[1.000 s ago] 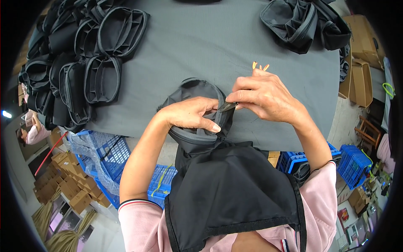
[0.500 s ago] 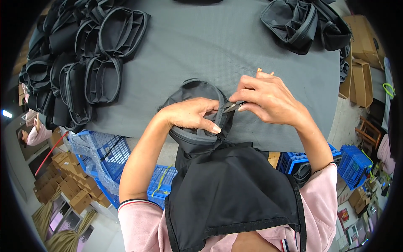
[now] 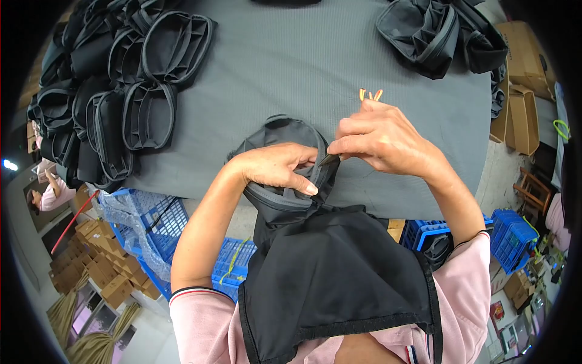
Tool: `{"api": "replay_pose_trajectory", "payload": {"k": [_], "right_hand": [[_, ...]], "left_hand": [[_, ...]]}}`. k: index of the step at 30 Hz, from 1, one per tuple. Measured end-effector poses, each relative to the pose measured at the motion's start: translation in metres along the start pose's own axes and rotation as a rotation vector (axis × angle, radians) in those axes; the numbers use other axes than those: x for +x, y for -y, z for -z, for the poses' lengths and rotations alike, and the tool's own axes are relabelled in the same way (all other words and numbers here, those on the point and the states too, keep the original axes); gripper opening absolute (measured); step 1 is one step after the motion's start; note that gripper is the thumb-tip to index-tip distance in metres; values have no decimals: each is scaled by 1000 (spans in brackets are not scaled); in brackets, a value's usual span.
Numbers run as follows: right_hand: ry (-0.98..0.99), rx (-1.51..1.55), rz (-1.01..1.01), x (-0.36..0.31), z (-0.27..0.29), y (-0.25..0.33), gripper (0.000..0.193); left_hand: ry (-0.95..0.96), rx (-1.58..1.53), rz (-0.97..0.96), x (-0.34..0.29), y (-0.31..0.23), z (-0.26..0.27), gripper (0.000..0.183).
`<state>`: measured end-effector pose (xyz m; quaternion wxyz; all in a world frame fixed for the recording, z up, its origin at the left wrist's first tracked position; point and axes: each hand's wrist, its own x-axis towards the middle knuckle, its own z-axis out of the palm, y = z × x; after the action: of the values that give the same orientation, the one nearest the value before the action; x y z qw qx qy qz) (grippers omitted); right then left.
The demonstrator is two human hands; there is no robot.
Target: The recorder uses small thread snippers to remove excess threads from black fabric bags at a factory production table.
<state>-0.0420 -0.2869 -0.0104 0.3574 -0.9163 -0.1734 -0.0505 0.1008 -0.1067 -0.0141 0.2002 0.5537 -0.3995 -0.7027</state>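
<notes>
A dark grey zippered pouch (image 3: 285,136) lies at the near edge of the grey table (image 3: 291,67). My left hand (image 3: 276,167) presses down on it and grips its rim. My right hand (image 3: 382,136) holds small yellow-handled snips (image 3: 370,94), with the dark blade tip at the pouch's edge between the two hands. A black apron (image 3: 333,273) hangs over my lap below the pouch.
A heap of several similar black pouches (image 3: 103,91) fills the table's left side. More black bags (image 3: 436,33) lie at the far right. Blue plastic crates (image 3: 157,224) stand under the table edge, another (image 3: 509,233) at the right, with cardboard boxes (image 3: 524,103) beyond.
My right hand has shifted slightly, tilting so the yellow handles of the snips show above the fingers again. The left hand and the pouch stay where they were.
</notes>
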Motion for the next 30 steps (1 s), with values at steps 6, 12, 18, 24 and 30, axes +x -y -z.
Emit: {"api": "replay_pose_trajectory", "payload": {"k": [6,12,18,24,30], "right_hand": [[-322,72,-170,-16,-21,14,20],[-549,381,-524,-35,-46,39,21],[-559,469,-590,-46,-66,61,28],[-527,267,-484,-38,-70,55,27],[-500,29,-390,-38,-67,53,26]], "left_hand": [[-95,-13,-42,0,22,-3,42],[-310,-500,-141,-3,7,-17,41],[-442,-572,-154,-4,13,-21,39],[-477,-496,-141,1,21,-26,33],[-419,-532,-121,-2,12,-24,36]]}}
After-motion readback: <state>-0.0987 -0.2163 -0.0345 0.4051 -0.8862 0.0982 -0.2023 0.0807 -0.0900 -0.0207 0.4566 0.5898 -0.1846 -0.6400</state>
